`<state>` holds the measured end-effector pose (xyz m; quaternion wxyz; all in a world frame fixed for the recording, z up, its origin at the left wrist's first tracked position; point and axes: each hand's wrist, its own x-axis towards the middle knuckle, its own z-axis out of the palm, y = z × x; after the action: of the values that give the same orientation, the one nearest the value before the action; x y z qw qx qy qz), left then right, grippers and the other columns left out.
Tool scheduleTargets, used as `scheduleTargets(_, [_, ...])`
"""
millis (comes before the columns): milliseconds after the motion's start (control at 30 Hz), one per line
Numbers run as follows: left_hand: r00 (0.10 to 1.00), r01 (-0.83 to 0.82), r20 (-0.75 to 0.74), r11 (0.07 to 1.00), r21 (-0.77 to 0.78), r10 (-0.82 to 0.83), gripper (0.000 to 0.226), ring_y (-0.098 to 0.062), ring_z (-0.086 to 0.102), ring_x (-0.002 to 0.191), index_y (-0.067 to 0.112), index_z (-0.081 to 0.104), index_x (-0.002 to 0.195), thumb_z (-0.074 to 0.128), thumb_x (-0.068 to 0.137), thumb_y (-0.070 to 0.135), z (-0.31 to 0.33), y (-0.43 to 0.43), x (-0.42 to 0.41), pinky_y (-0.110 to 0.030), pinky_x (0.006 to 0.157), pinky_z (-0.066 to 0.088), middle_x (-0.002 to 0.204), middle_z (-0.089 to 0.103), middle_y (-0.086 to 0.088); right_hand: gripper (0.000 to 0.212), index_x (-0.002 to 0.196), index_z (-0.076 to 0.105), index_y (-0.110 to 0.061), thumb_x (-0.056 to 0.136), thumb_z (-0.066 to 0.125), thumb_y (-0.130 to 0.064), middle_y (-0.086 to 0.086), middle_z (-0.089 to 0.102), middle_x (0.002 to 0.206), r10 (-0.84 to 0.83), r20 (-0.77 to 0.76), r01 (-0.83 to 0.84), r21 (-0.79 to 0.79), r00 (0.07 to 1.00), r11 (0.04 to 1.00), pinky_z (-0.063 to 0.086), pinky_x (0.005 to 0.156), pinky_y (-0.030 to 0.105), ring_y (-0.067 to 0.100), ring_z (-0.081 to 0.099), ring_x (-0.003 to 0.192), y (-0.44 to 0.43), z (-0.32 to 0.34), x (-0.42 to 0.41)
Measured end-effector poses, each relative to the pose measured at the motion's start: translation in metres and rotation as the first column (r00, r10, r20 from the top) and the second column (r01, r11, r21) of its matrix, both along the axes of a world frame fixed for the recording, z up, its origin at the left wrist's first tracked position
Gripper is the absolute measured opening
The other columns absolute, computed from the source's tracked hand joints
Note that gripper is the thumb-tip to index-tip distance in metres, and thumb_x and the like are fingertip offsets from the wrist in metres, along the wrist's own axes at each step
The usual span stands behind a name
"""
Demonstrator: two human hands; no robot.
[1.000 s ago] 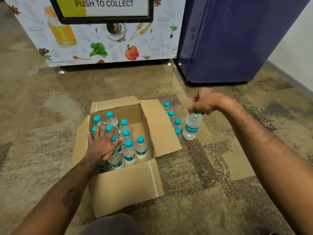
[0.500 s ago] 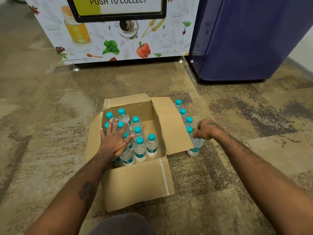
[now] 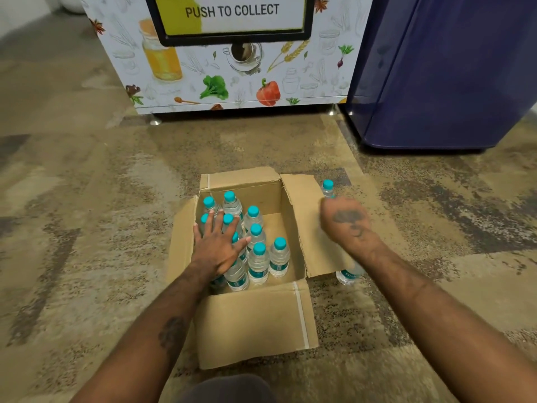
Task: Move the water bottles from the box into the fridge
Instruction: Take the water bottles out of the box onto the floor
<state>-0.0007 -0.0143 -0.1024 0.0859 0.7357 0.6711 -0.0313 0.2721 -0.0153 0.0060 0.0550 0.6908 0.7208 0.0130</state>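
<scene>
Cardboard box (image 3: 255,324) sits open on the patterned floor (image 3: 87,228) in the head view, its flaps spread outward, and it serves as the landmark for everything else. Inside it, toward its left wall, stand upright water bottles (image 3: 258,263) with teal caps, packed close together, while the right part of the box floor is bare. The left hand (image 3: 218,248) lies flat on top of the bottles at the box's left side, its fingers (image 3: 215,221) spread wide and closed on nothing. The right hand (image 3: 345,222) hovers over the box's right flap, back of the hand up and blurred; its fingers are hidden, so whether they are wide or curled cannot be told. Just outside the right flap, on the floor, more bottles stand: one capped bottle (image 3: 328,189) shows beyond the hand, and the base of another bottle (image 3: 347,276) shows under the wrist. Beyond the box stands a cabinet (image 3: 232,77) printed with vegetables and a sign reading "PUSH TO COLLECT". Beyond and to the right of the box is the dark blue fridge (image 3: 450,77), its door shut.
</scene>
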Motion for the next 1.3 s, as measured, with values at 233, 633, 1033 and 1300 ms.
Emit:
scheduleTargets(233, [1.000, 0.003, 0.002, 1.000, 0.005, -0.003, 0.078, -0.027, -0.012, 0.150, 0.036, 0.006, 0.156, 0.007, 0.089, 0.077, 0.001, -0.002, 0.000, -0.061, 0.117, -0.003, 0.165, -0.004, -0.005, 0.037, 0.131, 0.055, -0.015, 0.095, 0.058, -0.025, 0.012, 0.059, 0.124, 0.222, -0.173, -0.270, -0.337, 0.959, 0.902, 0.050, 0.086, 0.034, 0.026, 0.060, 0.108, -0.011, -0.031, -0.078])
scheduleTargets(633, [1.000, 0.006, 0.007, 1.000, -0.001, -0.006, 0.077, -0.027, -0.011, 0.151, 0.037, 0.006, 0.155, 0.009, 0.090, 0.077, 0.002, -0.001, 0.001, -0.060, 0.116, -0.004, 0.165, -0.004, -0.005, 0.025, 0.106, 0.070, -0.022, 0.082, 0.076, -0.020, -0.002, 0.065, 0.101, 0.028, -0.424, -0.201, -0.370, 0.905, 0.907, 0.045, 0.073, 0.022, 0.013, 0.059, 0.086, 0.020, 0.020, -0.049])
scheduleTargets(1033, [1.000, -0.007, -0.019, 1.000, 0.000, 0.007, 0.081, -0.026, -0.011, 0.151, 0.039, 0.004, 0.155, 0.001, 0.084, 0.079, 0.000, 0.002, 0.003, -0.062, 0.118, -0.001, 0.165, -0.005, -0.002, 0.011, 0.090, 0.074, -0.011, 0.080, 0.078, -0.015, 0.002, 0.071, 0.078, -0.077, -0.545, -0.064, -0.234, 0.835, 0.970, 0.054, 0.059, 0.023, 0.014, 0.069, 0.065, 0.110, 0.137, 0.057])
scheduleTargets(1300, [1.000, -0.014, -0.022, 1.000, -0.015, 0.014, 0.085, -0.023, -0.015, 0.150, 0.041, 0.002, 0.155, -0.003, 0.080, 0.082, -0.001, 0.001, 0.002, -0.060, 0.118, -0.002, 0.165, -0.007, 0.000, 0.020, 0.091, 0.073, -0.012, 0.075, 0.083, -0.017, 0.005, 0.071, 0.092, -0.244, -0.381, 0.146, -0.270, 0.892, 0.952, 0.059, 0.061, 0.028, 0.016, 0.071, 0.065, 0.159, 0.055, 0.113])
